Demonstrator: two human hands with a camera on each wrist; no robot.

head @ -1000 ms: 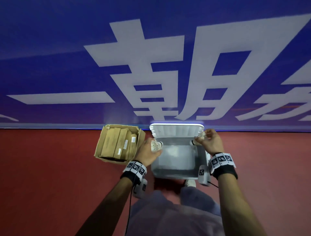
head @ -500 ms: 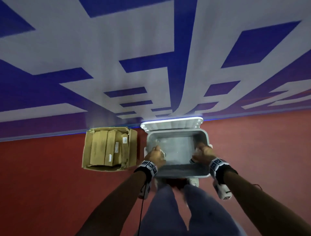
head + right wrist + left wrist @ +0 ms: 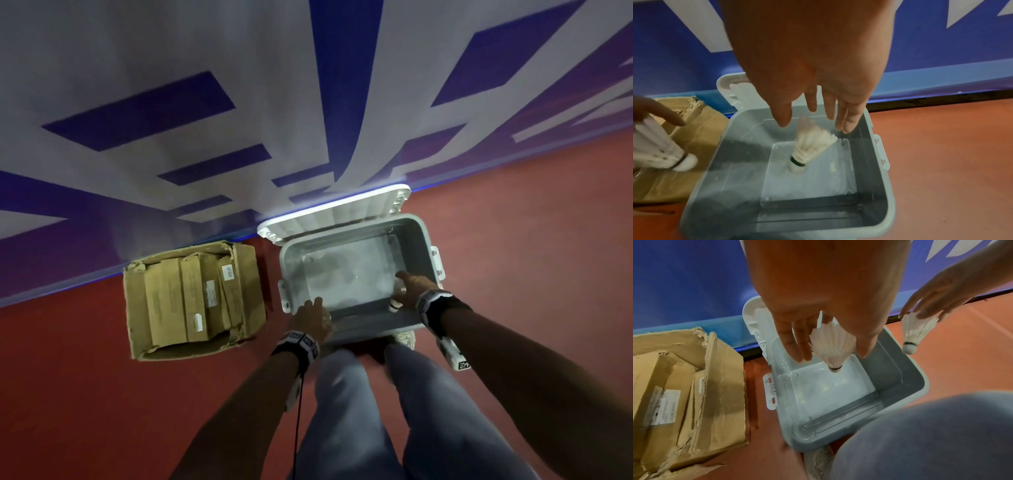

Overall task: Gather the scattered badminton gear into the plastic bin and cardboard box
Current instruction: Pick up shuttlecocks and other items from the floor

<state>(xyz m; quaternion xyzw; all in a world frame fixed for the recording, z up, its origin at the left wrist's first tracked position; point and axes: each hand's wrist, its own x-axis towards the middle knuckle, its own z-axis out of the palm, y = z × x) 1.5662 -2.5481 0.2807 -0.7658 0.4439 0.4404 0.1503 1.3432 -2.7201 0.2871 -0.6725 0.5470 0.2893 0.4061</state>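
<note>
The grey plastic bin (image 3: 424,233) stands open on the red floor, its white lid (image 3: 342,209) tipped back against the wall. My left hand (image 3: 310,318) hangs over the bin's near-left corner. It pinches a white shuttlecock (image 3: 833,345), cork down, between thumb and straight fingers (image 3: 800,352). My right hand (image 3: 812,126) is spread over the bin (image 3: 877,123) with straight fingers. A second shuttlecock (image 3: 809,149) is blurred just beneath it, cork down, above the bin's floor. The torn cardboard box (image 3: 137,308) sits left of the bin.
Several long brown cartons (image 3: 191,298) lie in the cardboard box. A blue and white banner wall (image 3: 205,85) rises right behind both containers. My legs in grey trousers (image 3: 342,411) and a shoe (image 3: 404,339) crowd the bin's near side. Red floor (image 3: 531,257) spreads to the right.
Both hands have dropped from the bin's far rim down into its near half, and my head has come closer. The right hand's fingers have spread off its shuttlecock.
</note>
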